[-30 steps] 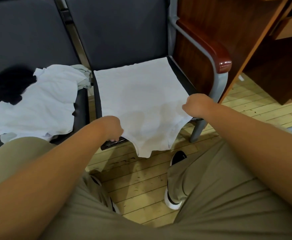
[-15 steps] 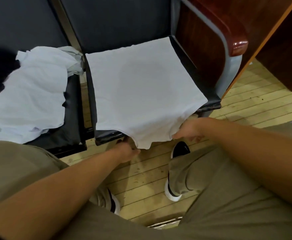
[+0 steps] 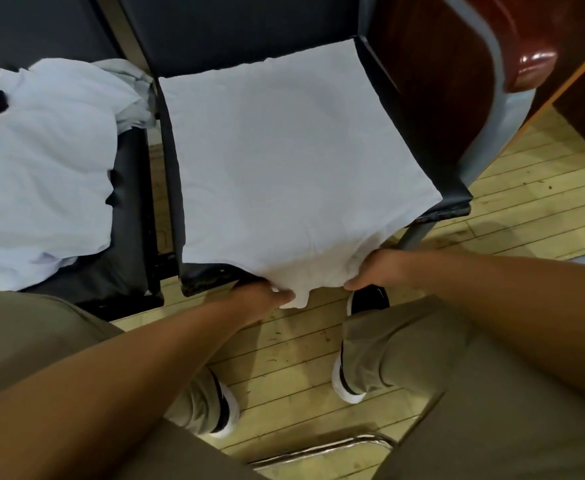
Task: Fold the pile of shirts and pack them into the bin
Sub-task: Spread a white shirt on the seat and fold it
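Gripping the hanging edge of the white shirt (image 3: 284,161) with both hands, right at the front lip of the chair seat (image 3: 452,202). Pinching it from below with the left hand (image 3: 267,299) near the middle of that lip, grip clamped on the cloth. Bunching it with the right hand (image 3: 370,275) toward the seat's front-right corner, grip likewise closed around the fabric. Spread flat and smooth over the rest of the seat, reaching to its back edge, with only that near portion drooping off the front.

Looks like the very start of a fold, judging by the layout: 1 shirt laid out and straightened, not yet doubled over. Plenty left, too. Heaped on the next seat (image 3: 124,271), left of the chair seat: the pile of shirts (image 3: 41,161), rumpled, mostly white, something dark at its far-left end, neither hand on it. No telling how many in there. No bin to be made out for certain anywhere around the seat, so nothing packed as far as can be seen. Early days, by this reckoning: folding barely begun, packing all to come.
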Demonstrator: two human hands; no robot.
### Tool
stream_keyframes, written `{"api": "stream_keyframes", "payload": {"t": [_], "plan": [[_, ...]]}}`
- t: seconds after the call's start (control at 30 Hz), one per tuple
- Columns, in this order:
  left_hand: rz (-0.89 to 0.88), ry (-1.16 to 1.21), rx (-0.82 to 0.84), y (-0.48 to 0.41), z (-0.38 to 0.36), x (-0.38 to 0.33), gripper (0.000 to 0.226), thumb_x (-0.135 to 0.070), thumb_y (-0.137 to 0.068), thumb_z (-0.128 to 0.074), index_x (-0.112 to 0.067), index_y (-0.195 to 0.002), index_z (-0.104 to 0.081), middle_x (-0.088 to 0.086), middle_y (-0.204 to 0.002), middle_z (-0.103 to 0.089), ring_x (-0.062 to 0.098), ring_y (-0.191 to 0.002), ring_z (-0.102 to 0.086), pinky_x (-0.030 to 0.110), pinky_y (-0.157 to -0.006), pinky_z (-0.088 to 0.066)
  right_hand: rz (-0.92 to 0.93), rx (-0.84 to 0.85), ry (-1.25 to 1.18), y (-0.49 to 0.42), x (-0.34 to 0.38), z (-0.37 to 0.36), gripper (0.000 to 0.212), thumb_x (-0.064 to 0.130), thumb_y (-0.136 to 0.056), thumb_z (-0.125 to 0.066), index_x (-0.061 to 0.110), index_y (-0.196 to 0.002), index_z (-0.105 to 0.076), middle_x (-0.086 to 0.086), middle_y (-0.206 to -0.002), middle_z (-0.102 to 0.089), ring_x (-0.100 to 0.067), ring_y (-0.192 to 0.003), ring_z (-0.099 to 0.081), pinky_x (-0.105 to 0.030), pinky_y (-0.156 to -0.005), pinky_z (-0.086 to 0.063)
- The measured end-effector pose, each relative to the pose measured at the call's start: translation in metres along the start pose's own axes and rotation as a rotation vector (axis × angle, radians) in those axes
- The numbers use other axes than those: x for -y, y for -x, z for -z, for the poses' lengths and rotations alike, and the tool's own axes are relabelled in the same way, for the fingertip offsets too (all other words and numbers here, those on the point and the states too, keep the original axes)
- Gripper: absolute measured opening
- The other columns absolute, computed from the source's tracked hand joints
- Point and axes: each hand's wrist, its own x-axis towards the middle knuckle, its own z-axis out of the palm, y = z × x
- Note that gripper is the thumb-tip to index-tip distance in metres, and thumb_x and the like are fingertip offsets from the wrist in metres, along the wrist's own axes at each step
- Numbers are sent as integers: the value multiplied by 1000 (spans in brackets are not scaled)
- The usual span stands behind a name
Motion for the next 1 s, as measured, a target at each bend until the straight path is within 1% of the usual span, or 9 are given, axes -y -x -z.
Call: {"api": "stream_keyframes", "payload": {"t": [0.1, 0.23, 0.37, 0.47, 0.57, 0.63, 0.77, 0.9, 1.0], "plan": [[31, 50, 23, 3, 1, -1, 72, -47, -94, -75, -19, -154, -47, 0, -154, -53, 22, -141, -49, 24, -106, -36, -1, -6, -11, 0, -1, -6, 74, 45, -84, -87, 19, -146, -56, 4, -138, -61, -21, -123, -59, -37, -108, -49], [75, 126, 150, 8, -1, -2, 65, -40, -88, -81, -22, -144, -54, -3, -139, -61, 22, -129, -57, 39, -113, -47, -56, -9, 35, 2, 3, -8, 70, 55, -74, -90, 23, -130, -66, 4, -125, -67, -21, -111, -65, -41, -101, -56], [112, 164, 274, 18, -6, -7, 41, -28, -89, -83, -11, -123, -68, 3, -104, -72, 19, -89, -68, 37, -93, -62, -128, 111, 37, 23, 17, -8, 38, 18, -89, -80, 15, -124, -66, 0, -130, -67, -22, -116, -68, -43, -103, -56], [165, 254, 400, 33, -5, -17, 43, -14, -91, -81, -8, -130, -63, 12, -115, -71, 25, -99, -71, 44, -98, -61, -194, 137, -17, 38, 21, -12, 33, 15, -93, -67, 7, -125, -65, -18, -120, -75, -30, -113, -73, -45, -104, -55], [245, 386, 446, 45, -5, -23, 44, -11, -96, -75, -7, -136, -57, 16, -124, -70, 34, -111, -71, 49, -99, -60, -259, 175, -51, 59, 26, -12, 30, 15, -93, -59, 1, -119, -61, -20, -109, -75, -35, -100, -73, -52, -105, -53], [283, 490, 443, 57, -4, -29, 34, -12, -100, -69, -2, -132, -60, 19, -121, -73, 35, -109, -73, 50, -96, -61, -278, 222, -66, 75, 30, -9, 25, 15, -96, -55, -4, -112, -60, -22, -101, -75, -36, -96, -73, -53, -105, -54], [325, 646, 399, 85, 8, -45, 22, -10, -103, -63, -4, -125, -61, 14, -103, -74, 27, -85, -73, 37, -74, -63, -262, 218, -120, 104, 37, -2, 23, 13, -98, -53, -7, -107, -60, -23, -81, -75, -37, -85, -71, -52, -96, -60], [293, 836, 377, 106, 33, -59, 14, -9, -99, -68, -10, -113, -67, 5, -73, -61, 12, -57, -52, 26, -52, -47, -214, 258, -279, 127, 47, 7, 30, 11, -100, -48, 0, -125, -60, -20, -102, -76, -33, -84, -70, -52, -97, -58], [244, 978, 371, 123, 64, -70, 24, -19, -100, -71, -6, -119, -67, 5, -73, -68, 5, -43, -48, 19, -43, -45, -125, 172, -441, 144, 59, 21, 30, 10, -101, -52, 6, -129, -61, -12, -108, -73, -28, -92, -70, -44, -82, -63]]}}
